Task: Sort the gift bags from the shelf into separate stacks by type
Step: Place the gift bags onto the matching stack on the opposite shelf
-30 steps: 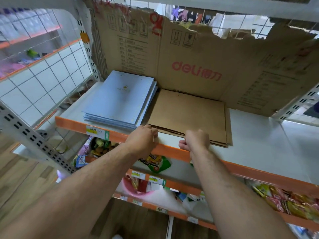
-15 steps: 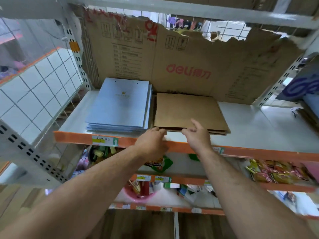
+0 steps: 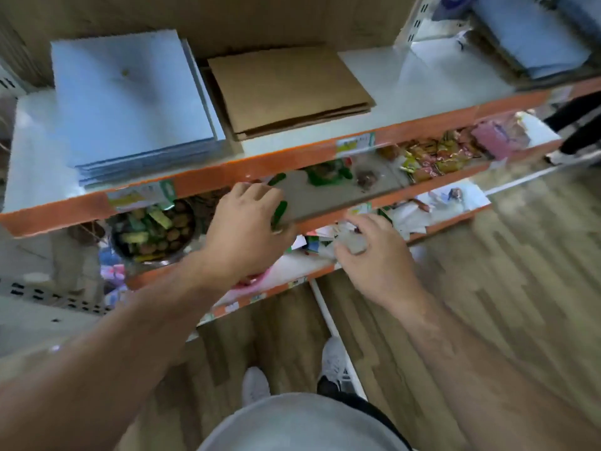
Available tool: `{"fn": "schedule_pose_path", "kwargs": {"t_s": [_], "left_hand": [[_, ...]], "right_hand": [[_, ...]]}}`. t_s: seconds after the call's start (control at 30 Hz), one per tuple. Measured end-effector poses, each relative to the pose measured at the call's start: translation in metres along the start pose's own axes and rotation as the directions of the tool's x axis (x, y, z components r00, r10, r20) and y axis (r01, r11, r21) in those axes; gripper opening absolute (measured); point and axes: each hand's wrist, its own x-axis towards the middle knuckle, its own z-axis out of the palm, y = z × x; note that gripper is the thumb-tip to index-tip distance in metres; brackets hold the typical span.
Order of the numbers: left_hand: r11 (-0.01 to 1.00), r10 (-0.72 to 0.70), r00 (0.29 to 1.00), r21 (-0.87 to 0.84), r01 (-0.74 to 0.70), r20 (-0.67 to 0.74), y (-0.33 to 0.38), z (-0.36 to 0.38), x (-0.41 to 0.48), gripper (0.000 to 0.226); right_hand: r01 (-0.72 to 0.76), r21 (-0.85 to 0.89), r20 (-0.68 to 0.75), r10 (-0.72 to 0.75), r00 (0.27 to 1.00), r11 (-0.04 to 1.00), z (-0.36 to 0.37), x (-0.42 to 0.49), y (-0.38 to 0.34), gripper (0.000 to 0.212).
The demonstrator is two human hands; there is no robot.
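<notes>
A stack of flat light-blue gift bags (image 3: 130, 99) lies on the left of the top shelf (image 3: 422, 89). A lower stack of flat brown paper gift bags (image 3: 286, 89) lies right beside it. Both my hands are below the shelf's orange front edge, apart from the stacks. My left hand (image 3: 247, 229) hangs in front of the second shelf with its fingers loosely bent and nothing visible in it. My right hand (image 3: 374, 255) is lower and to the right, with spread fingers and nothing in it.
A further pile of blue and brown bags (image 3: 533, 43) lies on the neighbouring shelf at the far right. Snack packets (image 3: 432, 154) and a bowl of sweets (image 3: 153, 229) fill the lower shelves. Torn cardboard backs the shelf. My shoes stand on the wooden floor (image 3: 520, 288).
Both hands have drawn back from the front edge of the brown stack and dropped below the top shelf's edge. The view has tilted down and turned right. The stacks have not moved.
</notes>
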Motion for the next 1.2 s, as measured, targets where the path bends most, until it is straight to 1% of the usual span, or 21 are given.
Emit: {"fn": "schedule_pose_path", "kwargs": {"t_s": [0.07, 0.17, 0.3, 0.47, 0.63, 0.7, 0.83, 0.93, 1.03, 1.13, 1.2], "left_hand": [[1.000, 0.021, 0.998, -0.014, -0.020, 0.057, 0.011, 0.018, -0.008, 0.056], [0.998, 0.058, 0.990, -0.042, -0.053, 0.127, 0.034, 0.040, -0.014, 0.055], [0.991, 0.122, 0.978, -0.073, -0.111, 0.170, 0.079, 0.056, -0.018, 0.060], [0.988, 0.155, 0.961, -0.056, -0.146, 0.230, 0.151, 0.075, -0.016, 0.051], [0.983, 0.186, 0.942, -0.058, -0.176, 0.279, 0.242, 0.094, -0.012, 0.055], [0.979, 0.202, 0.940, -0.092, -0.183, 0.275, 0.280, 0.101, -0.009, 0.056], [0.957, 0.287, 0.918, -0.116, -0.265, 0.273, 0.348, 0.113, 0.005, 0.056], [0.935, 0.353, 0.898, -0.135, -0.328, 0.263, 0.388, 0.124, 0.024, 0.057], [0.914, 0.403, 0.878, -0.149, -0.376, 0.257, 0.419, 0.139, 0.051, 0.057], [0.904, 0.427, 0.859, -0.156, -0.398, 0.281, 0.451, 0.157, 0.083, 0.059], [0.892, 0.451, 0.849, -0.172, -0.418, 0.275, 0.473, 0.169, 0.109, 0.060]], "right_hand": [[-0.060, -0.018, -0.016, 0.060, 0.998, 0.998, 0.001, -0.027, 0.021, 0.053], [-0.149, -0.011, -0.032, 0.149, 0.988, 0.989, 0.001, -0.059, 0.050, 0.053], [-0.243, -0.002, -0.055, 0.243, 0.968, 0.970, -0.009, -0.087, 0.088, 0.054], [-0.300, 0.040, -0.075, 0.302, 0.950, 0.953, -0.042, -0.111, 0.140, 0.052], [-0.333, 0.076, -0.098, 0.340, 0.935, 0.940, -0.097, -0.137, 0.204, 0.053], [-0.342, 0.106, -0.119, 0.353, 0.928, 0.934, -0.120, -0.146, 0.230, 0.053], [-0.375, 0.118, -0.207, 0.392, 0.896, 0.919, -0.162, -0.157, 0.278, 0.051], [-0.396, 0.155, -0.238, 0.424, 0.874, 0.905, -0.185, -0.157, 0.308, 0.051], [-0.429, 0.172, -0.260, 0.460, 0.849, 0.887, -0.204, -0.148, 0.337, 0.052], [-0.451, 0.194, -0.275, 0.490, 0.827, 0.871, -0.225, -0.130, 0.365, 0.053], [-0.471, 0.168, -0.285, 0.500, 0.818, 0.866, -0.241, -0.112, 0.385, 0.053]]}}
